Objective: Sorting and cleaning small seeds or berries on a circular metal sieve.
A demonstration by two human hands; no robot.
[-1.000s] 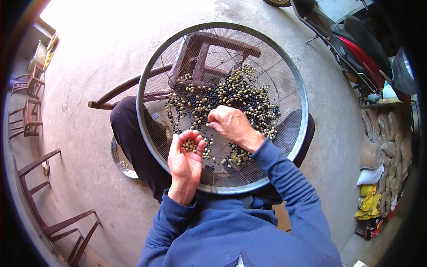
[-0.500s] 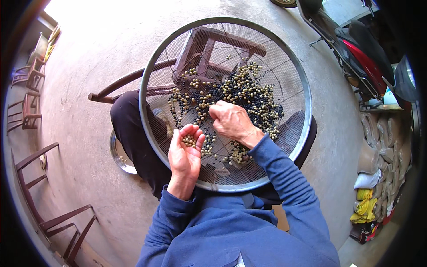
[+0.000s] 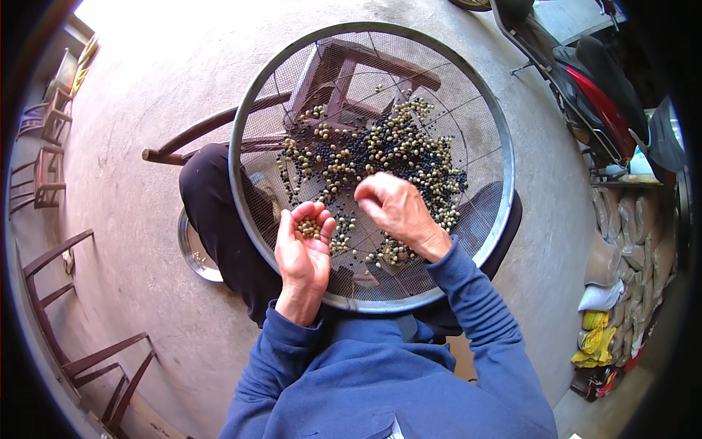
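Note:
A round mesh sieve [image 3: 479,139] with a grey metal rim rests across my lap. Tan beans [image 3: 418,150] and smaller black beans [image 3: 351,151] lie mixed on its mesh, thickest in the middle and toward the right. Over the near left part of the sieve, my left hand [image 3: 304,252] is cupped palm up around a small heap of tan beans [image 3: 308,228]. My right hand [image 3: 401,212] hovers just above the mesh right of it, fingers curled and thumb near the fingertips. Whatever the right fingertips pinch, if anything, is hidden.
A metal basin [image 3: 196,252] with a few beans sits on the floor beside my left leg. Under the sieve's far side stands a dark wooden chair [image 3: 197,132]. More wooden chairs line the left wall. On the right are a red-black motorbike [image 3: 596,99] and stacked sacks [image 3: 629,249].
My right hand has moved right and slightly toward me, away from the bean pile's middle. My left hand stays cupped around its tan beans in nearly the same place.

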